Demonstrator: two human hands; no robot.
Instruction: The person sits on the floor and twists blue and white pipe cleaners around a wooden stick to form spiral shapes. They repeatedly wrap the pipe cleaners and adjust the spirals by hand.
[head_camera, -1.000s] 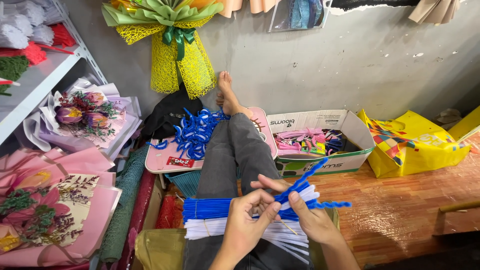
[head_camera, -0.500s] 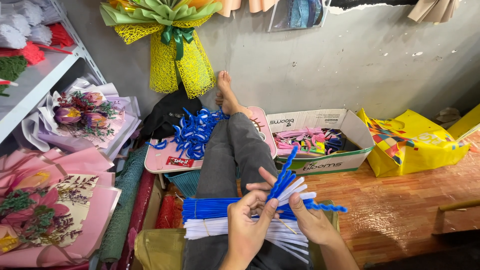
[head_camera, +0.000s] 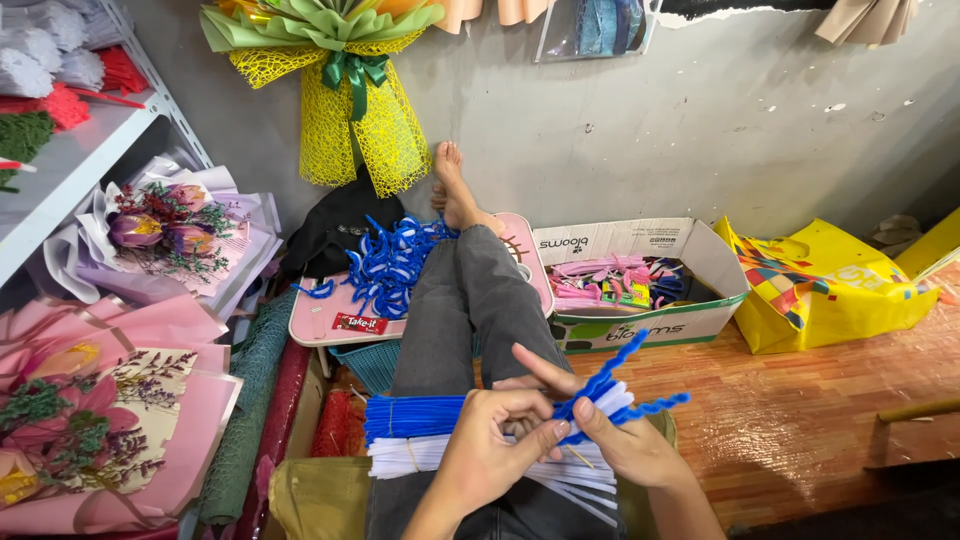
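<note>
Blue and white pipe cleaners (head_camera: 600, 395) pinched between left hand (head_camera: 490, 455) and right hand (head_camera: 625, 445), mid-twist; further winding apparently required.

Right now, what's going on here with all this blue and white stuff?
A person sits on the floor with legs stretched out, twisting blue and white pipe cleaners together with both hands: the left hand and right hand pinch them where they cross. Bundles of blue pipe cleaners and white ones lie across the lap. Finished blue and white pieces are piled on a pink tray ahead.
</note>
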